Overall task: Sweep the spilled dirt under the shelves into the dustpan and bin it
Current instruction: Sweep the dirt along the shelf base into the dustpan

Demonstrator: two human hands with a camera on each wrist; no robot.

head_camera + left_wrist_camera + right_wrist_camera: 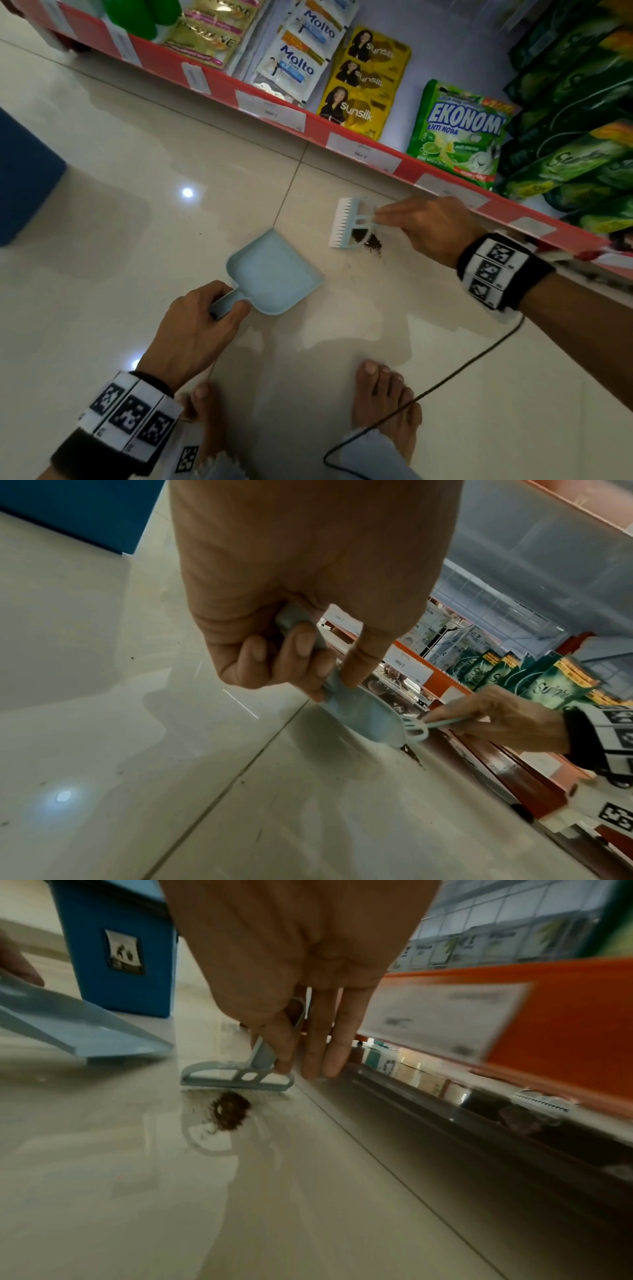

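My left hand [202, 318] grips the handle of a pale blue dustpan [274, 270], whose mouth faces the shelf; in the left wrist view the dustpan [363, 718] tilts above the tiles under my left hand [291, 664]. My right hand [428, 229] holds the handle of a small pale blue brush [349, 222] with white bristles. A small pile of dark dirt [370, 241] lies on the floor beside the brush head, right of the dustpan. In the right wrist view the brush [240, 1077] sits just behind the dirt [229, 1112], held by my right hand [301, 1047].
A red-edged shelf [308, 126] with price tags runs diagonally, stocked with sachets and green detergent bags. A blue bin [116, 947] stands to the left on the glossy tiled floor [137, 171]. My bare feet [387, 397] and a black cable [445, 380] are near.
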